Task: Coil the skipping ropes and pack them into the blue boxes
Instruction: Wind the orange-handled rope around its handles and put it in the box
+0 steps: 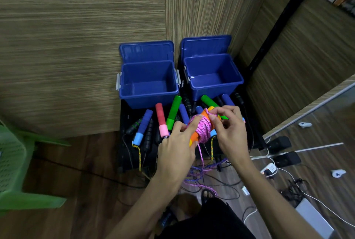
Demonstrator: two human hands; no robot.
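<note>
Over a black table (238, 139) crowded with skipping-rope handles, the left hand (176, 142) grips a pair of orange handles (194, 139), steadying them as a spool, while the right hand (229, 129) pinches the pink cord (199, 129) at its fingers (212, 117), apparently to lay another turn. The cord sits in tight pink-and-black speckled wraps, its loose tail trailing toward 6 o'clock; two blue boxes (148, 95) wait open at 12 o'clock, nothing visibly packed.

Just one view here, a wide-angle head cam looking forward and steeply down. It sits close over the hands, left (175, 142) and right (229, 129), with two blue boxes (148, 93) further ahead and floor (86, 162) around the edges.
</note>
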